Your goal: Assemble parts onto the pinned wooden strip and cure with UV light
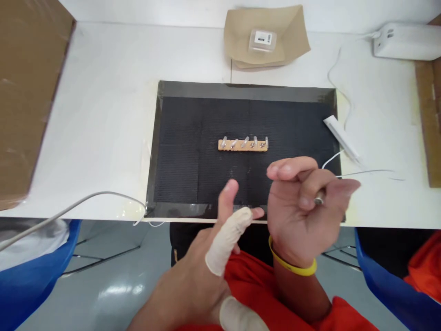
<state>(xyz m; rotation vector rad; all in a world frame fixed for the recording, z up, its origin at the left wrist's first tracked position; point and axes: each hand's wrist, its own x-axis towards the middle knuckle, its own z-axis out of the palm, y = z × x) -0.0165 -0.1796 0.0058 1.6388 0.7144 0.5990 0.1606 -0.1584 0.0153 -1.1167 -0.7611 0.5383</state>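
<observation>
A small tan circuit strip (243,145) with several clear LEDs lies in the middle of a black mat (193,138) on the white table. My right hand (303,202), with a yellow band on the wrist, is curled round a small metal-tipped object near the mat's front right corner. My left hand (213,257) is below the table's front edge, its fingers stretched out, with white finger cots on two fingers. It holds nothing and its fingertips nearly touch the right wrist.
A white stick-shaped tool (341,135) with a thin cable lies at the mat's right edge. At the back sit a brown paper bag (292,32) with a small clear packet (262,40) and a white power strip (406,41). Cardboard (27,92) stands left. Blue bins (31,271) flank my lap.
</observation>
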